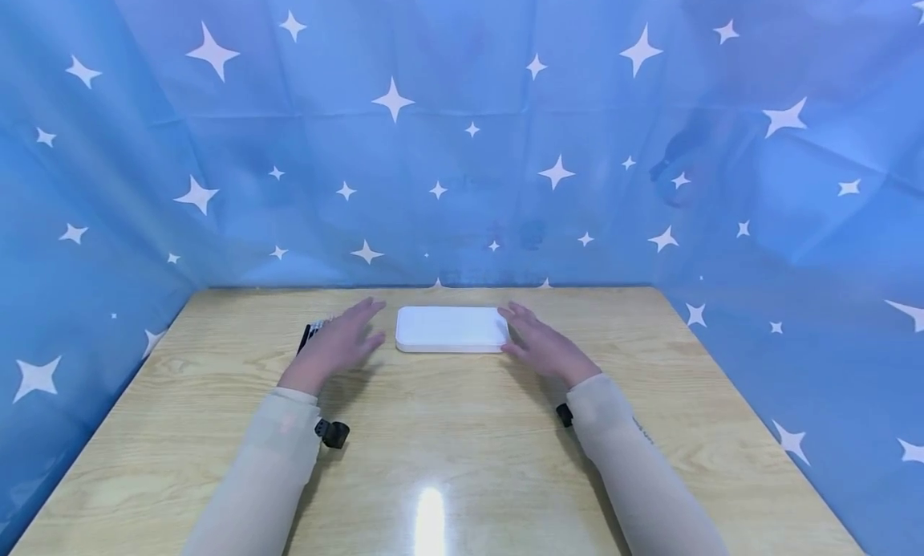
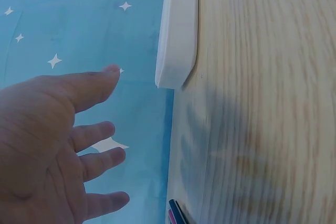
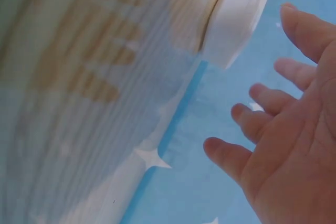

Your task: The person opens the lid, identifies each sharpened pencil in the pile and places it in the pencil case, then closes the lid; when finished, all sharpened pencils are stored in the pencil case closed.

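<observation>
A flat white rectangular box (image 1: 451, 329) with rounded corners lies near the back of the wooden table. My left hand (image 1: 336, 344) is held off its left end, fingers spread and nothing in them. At the box's right end is my right hand (image 1: 545, 343), whose fingertips overlap the edge in the head view. In the right wrist view, the white box (image 3: 239, 19) sits beyond the spread fingers of my right hand (image 3: 294, 114). The left wrist view has the box's end (image 2: 178, 35) above and right of my left hand (image 2: 58, 145), with a gap between.
Several thin dark pens or sticks (image 1: 306, 335) lie partly hidden behind my left hand; their tips (image 2: 177, 212) show in the left wrist view. A blue star-patterned curtain (image 1: 462, 139) hangs along the table's back and sides. The wooden table (image 1: 447, 428) reflects a bright light in front.
</observation>
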Available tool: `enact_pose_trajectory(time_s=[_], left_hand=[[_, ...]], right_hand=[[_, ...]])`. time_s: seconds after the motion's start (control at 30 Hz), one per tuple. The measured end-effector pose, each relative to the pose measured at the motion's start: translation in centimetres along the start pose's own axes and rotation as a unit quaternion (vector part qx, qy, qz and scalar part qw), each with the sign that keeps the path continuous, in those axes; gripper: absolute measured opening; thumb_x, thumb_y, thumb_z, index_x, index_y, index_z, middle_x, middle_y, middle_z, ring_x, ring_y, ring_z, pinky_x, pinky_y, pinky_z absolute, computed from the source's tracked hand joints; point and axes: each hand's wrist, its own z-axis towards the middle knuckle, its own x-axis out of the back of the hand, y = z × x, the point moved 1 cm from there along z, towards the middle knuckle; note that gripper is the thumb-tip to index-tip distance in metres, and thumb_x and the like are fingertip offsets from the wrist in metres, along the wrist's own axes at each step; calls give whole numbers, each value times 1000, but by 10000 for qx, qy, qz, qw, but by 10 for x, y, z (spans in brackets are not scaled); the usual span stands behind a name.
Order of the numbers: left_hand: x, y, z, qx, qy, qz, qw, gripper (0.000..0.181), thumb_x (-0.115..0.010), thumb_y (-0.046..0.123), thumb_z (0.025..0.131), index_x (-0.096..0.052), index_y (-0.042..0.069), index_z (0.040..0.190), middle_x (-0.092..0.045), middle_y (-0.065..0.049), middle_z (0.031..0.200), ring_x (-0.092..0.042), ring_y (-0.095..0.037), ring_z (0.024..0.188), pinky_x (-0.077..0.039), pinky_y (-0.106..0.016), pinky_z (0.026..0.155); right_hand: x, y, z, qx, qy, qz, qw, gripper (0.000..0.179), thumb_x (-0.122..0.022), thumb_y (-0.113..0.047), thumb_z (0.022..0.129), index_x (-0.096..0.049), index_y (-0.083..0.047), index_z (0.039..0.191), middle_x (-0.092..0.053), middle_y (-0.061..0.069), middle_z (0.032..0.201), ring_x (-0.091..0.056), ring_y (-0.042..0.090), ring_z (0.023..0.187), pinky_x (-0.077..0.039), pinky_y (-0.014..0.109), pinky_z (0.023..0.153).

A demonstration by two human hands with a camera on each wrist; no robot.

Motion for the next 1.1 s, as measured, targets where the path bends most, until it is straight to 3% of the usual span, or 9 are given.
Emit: enact_pose_trajectory(time_s=[0.33, 0.7, 0.83, 1.1], left_hand=[[-11, 4, 4, -224, -208, -95, 9995, 63, -59, 27, 104, -33, 10, 159, -23, -19, 165, -28, -42, 148, -25, -60, 118], [-17, 2, 3, -83, -927, 117, 9956, 57, -56, 29, 106, -39, 10, 157, -33, -16, 162, -28, -44, 148, -24, -58, 119], [-18, 3, 3, -100, -977, 130, 9951, 55, -54, 29, 107, -40, 9, 156, -33, -17, 162, -29, -42, 148, -24, -56, 120], [-20, 6, 6, -142, -942, 219, 9952, 53, -53, 27, 107, -42, 2, 153, -33, -22, 160, -33, -40, 147, -27, -53, 119]], right_hand=[[-6, -1, -1, -43, -183, -7, 9998, 66, -52, -38, 107, -24, -15, 163, -7, 12, 170, -16, 36, 153, -27, 58, 118], [-6, -2, -1, -145, -621, 143, 9979, 65, -48, -41, 108, -25, -12, 162, -9, 8, 170, -18, 33, 153, -25, 55, 120], [-5, -2, 0, -194, -666, 142, 9975, 65, -47, -41, 108, -25, -13, 162, -8, 7, 170, -17, 32, 153, -24, 54, 121], [-3, -2, 6, -171, -600, 643, 9960, 59, -48, -34, 109, -31, -10, 160, -12, 10, 169, -17, 33, 154, -23, 54, 121]])
